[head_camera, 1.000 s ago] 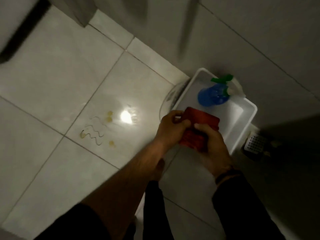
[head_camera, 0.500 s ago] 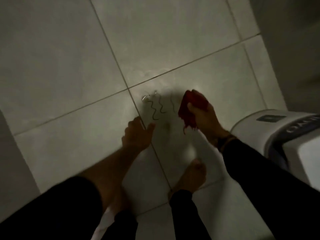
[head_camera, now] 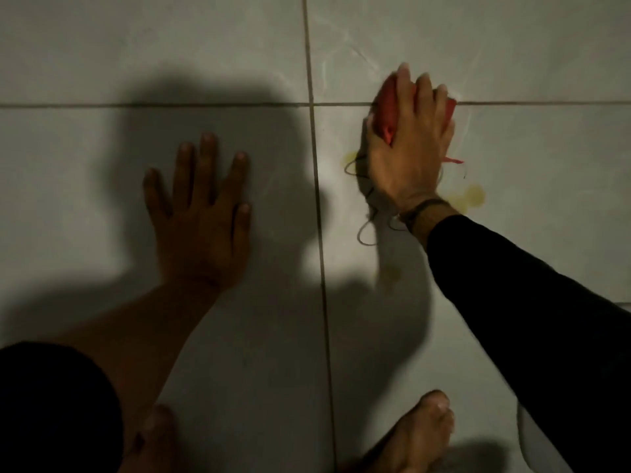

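Note:
My right hand (head_camera: 408, 145) presses a red cloth (head_camera: 386, 107) down on the pale tiled floor (head_camera: 205, 46), fingers wrapped over the cloth. The cloth shows between and beside the fingers, with a frayed red thread at its right. Yellowish spots (head_camera: 469, 197) and thin dark wavy strands (head_camera: 367, 230) lie on the tile around and below that hand. My left hand (head_camera: 201, 213) lies flat on the tile to the left, fingers spread, holding nothing, in shadow.
My two bare feet (head_camera: 416, 435) stand at the bottom edge. Dark grout lines (head_camera: 319, 216) cross the floor. A pale rounded object's edge (head_camera: 527, 445) shows at the bottom right, behind my black sleeve (head_camera: 532, 319).
I have dropped down close to the floor. The right hand has brought the red cloth onto the stained tile, and the left hand has gone flat on the floor. The white tub and appliance have left view.

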A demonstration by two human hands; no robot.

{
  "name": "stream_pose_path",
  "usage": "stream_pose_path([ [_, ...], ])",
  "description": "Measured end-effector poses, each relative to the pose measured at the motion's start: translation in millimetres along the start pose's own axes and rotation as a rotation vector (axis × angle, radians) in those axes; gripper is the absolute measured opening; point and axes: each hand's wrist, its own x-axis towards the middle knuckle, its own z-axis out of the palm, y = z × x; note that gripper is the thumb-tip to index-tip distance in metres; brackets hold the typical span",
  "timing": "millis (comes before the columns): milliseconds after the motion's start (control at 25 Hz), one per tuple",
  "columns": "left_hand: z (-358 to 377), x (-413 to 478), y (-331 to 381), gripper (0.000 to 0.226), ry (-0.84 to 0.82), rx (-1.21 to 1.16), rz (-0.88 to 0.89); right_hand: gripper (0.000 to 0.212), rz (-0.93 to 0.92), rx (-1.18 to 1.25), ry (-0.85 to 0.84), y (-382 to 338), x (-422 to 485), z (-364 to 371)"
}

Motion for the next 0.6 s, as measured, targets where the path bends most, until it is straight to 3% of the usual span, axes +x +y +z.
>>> stream_pose_path([
  [80, -2.1, 1.8, 2.6, 0.068, -0.004, -0.007, 0.007, 0.080, -0.158, -0.087, 0.025, -32.9, -8.5, 17.6],
  [200, -9.3, 0.8, 2.0, 0.068, -0.058, -0.034, -0.023, 0.079, -0.381, -0.100, -0.183, -28.3, -100.4, 26.5],
  [320, -10.2, 0.8, 3.6, 0.070, -0.066, -0.040, -0.016, 0.076, -0.281, -0.128, -0.109, 11.7, -104.9, 9.4],
  [440, -4.7, 1.2, 4.0, 0.070, -0.074, -0.037, -0.016, 0.083, -0.103, -0.094, 0.025, -30.6, -41.4, 20.6],
  [520, -3.6, 0.4, -0.3, 0.070, -0.077, -0.032, -0.015, 0.079, -0.247, -0.006, -0.031, -50.4, -70.9, 36.9],
  [600, -2.7, 0.6, -0.8, 0.071, -0.076, -0.049, -0.012, 0.061, -0.354, -0.079, -0.166, -30.2, -153.4, 31.0],
])
